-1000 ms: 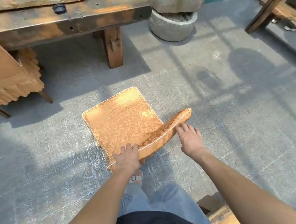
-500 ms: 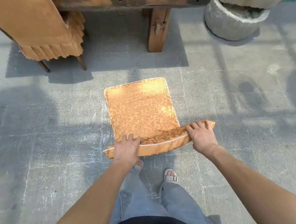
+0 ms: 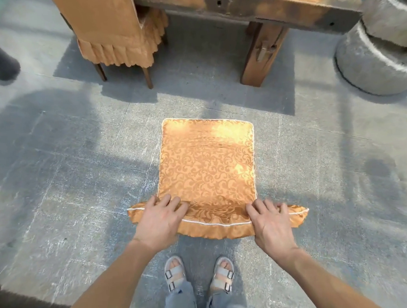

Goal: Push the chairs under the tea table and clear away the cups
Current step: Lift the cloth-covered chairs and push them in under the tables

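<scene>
The chair (image 3: 208,167) in hand is seen from above and behind: its gold-patterned cover faces the camera, the top edge of the backrest runs along the piped seam nearest the person, and the chair stands on the paved floor (image 3: 56,186) facing the wooden counter (image 3: 272,6), well short of it. Both hands are clamped on that top edge — the left hand (image 3: 160,222) toward the left end, the right hand (image 3: 271,223) toward the right end, fingers curled over the front and the loose fabric bunched beneath them.

The likely trouble lies in the cover. It is slack cloth over the frame, so a push may drag the fabric forward before the frame follows, and the grip could slide or pull the cover askew. The paving is rough and seamed, so a chair leg could catch on a joint, and the chair would then tip or twist instead of rolling straight in.

Ahead, the counter's thick leg (image 3: 260,52) stands to the right of the chair's line; a push that drifts right could knock into it. To the left a second covered chair (image 3: 116,33) is already tucked partly under — veering that way would bump its skirt. The person's sandalled feet (image 3: 198,273) stand close behind. No cups are visible from here.
</scene>
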Tool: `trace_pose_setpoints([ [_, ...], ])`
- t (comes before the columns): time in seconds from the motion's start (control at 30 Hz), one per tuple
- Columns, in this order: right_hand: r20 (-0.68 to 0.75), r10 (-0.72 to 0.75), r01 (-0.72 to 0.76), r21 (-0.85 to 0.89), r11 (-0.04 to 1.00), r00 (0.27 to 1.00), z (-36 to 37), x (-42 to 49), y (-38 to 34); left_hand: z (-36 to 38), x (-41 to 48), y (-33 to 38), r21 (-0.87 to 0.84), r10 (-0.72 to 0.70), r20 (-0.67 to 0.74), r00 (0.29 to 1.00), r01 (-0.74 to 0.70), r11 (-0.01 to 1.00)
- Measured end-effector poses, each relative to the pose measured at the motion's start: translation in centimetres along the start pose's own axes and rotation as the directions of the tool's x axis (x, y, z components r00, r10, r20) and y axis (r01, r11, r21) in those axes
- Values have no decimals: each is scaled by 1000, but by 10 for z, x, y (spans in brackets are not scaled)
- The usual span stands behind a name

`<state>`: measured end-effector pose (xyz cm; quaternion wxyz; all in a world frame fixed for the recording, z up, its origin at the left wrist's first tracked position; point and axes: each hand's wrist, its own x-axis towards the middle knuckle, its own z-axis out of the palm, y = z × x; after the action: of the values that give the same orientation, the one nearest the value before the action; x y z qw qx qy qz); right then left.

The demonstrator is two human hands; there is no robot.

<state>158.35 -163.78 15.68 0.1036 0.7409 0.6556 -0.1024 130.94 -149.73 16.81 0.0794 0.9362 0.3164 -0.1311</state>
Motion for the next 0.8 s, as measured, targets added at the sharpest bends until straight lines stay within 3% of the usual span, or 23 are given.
trace_pose_setpoints([
  [0.27, -80, -32, 30, -22, 999, 996, -11, 45, 15, -1, 40, -24, 25, 34, -112, 993, -31, 999],
  [0.57, -107, -46, 43, -28, 999, 993, -35, 125, 40, -29, 109, -63, 40, -14, -104, 994, 18, 999],
  [0.67, -106, -29, 27, -22, 999, 994, -47, 157, 46, -44, 135, -73, 56, -102, -74, 992, 107, 993],
  [0.8, -158, -4, 1, -23, 1000, 987, -64, 200, 52, -59, 172, -80, 79, -381, -9, 925, 380, 922],
])
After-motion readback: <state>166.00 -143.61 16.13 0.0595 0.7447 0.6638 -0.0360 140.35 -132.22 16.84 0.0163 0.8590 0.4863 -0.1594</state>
